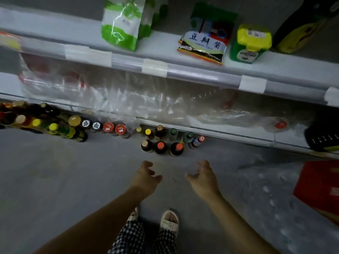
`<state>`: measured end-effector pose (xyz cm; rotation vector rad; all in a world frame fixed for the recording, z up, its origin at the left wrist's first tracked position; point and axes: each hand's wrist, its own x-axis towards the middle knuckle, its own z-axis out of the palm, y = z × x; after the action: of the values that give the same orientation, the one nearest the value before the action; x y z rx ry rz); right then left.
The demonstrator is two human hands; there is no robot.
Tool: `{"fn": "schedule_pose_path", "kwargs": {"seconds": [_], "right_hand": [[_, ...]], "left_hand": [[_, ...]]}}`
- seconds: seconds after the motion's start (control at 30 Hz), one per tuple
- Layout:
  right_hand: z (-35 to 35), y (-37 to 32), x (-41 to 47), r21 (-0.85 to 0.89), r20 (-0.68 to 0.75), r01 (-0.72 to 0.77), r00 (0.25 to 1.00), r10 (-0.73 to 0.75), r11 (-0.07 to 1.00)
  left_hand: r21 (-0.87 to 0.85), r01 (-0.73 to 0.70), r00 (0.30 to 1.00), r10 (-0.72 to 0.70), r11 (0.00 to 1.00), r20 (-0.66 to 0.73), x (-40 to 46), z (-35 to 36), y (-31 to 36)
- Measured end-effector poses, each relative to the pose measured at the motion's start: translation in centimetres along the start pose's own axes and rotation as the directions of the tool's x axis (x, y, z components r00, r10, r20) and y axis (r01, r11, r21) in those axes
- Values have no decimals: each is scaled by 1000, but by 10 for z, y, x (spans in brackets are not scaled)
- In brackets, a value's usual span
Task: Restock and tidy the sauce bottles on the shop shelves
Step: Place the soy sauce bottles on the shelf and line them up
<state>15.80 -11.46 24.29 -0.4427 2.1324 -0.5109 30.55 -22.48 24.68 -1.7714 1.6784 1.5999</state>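
Observation:
Several dark sauce bottles [161, 147] with orange, yellow and green caps stand in a cluster on the grey floor at the foot of the shelves. More bottles [53, 127] line the floor to the left, among them two red-lidded jars [120, 129]. My left hand [146, 176] and my right hand [203, 176] hang side by side above the floor, just short of the cluster. Both hold nothing, with fingers loosely curled.
The upper shelf [165, 68] carries a green-and-white bag [121, 24], a dark printed packet [205, 46] and a yellow-green pack [251, 44]. Clear plastic packs [128, 96] fill the shelf below. A red carton [321, 187] sits on the floor at right. My feet [168, 220] stand below the hands.

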Motion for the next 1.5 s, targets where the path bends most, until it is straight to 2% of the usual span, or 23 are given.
{"fn": "schedule_pose_path", "kwargs": {"seconds": [0.23,0.33,0.47,0.57,0.67,0.77,0.87,1.07,1.23,1.3,1.37,1.5], "right_hand": [[73,52,109,11,31,-6,1000,5,1000],[98,68,154,18,-9,23,1000,-23,1000],[125,82,205,10,-118,119,986,-117,993],[143,86,242,54,-249,208,950,-189,977],[161,94,272,131,-275,247,940,-204,960],[172,102,281,209,-267,285,937,-226,935],[168,108,273,185,-293,334,916,-273,924],[154,126,248,168,-299,323,917,-264,931],[146,152,238,179,-305,291,925,-229,940],[146,163,239,212,-296,285,930,-216,935],[145,169,245,234,-317,289,925,-208,928],[141,169,263,359,-416,346,891,-184,867]], "left_hand": [[37,-59,997,60,998,-39,118,46,-45],[45,-188,980,190,981,-50,170,59,-59],[101,-322,938,332,941,-99,231,75,-69],[50,-383,913,386,922,-134,265,89,-73],[65,-398,899,403,915,-173,288,99,-76],[54,-425,885,427,904,-185,303,105,-81],[89,-471,857,480,877,-189,306,105,-87],[206,-497,851,520,843,-72,296,98,-100],[176,-502,864,479,847,157,292,111,-111],[161,-491,866,458,856,202,295,119,-115],[124,-484,869,460,866,183,299,128,-116],[-220,-392,909,413,893,56,310,138,-105]]}}
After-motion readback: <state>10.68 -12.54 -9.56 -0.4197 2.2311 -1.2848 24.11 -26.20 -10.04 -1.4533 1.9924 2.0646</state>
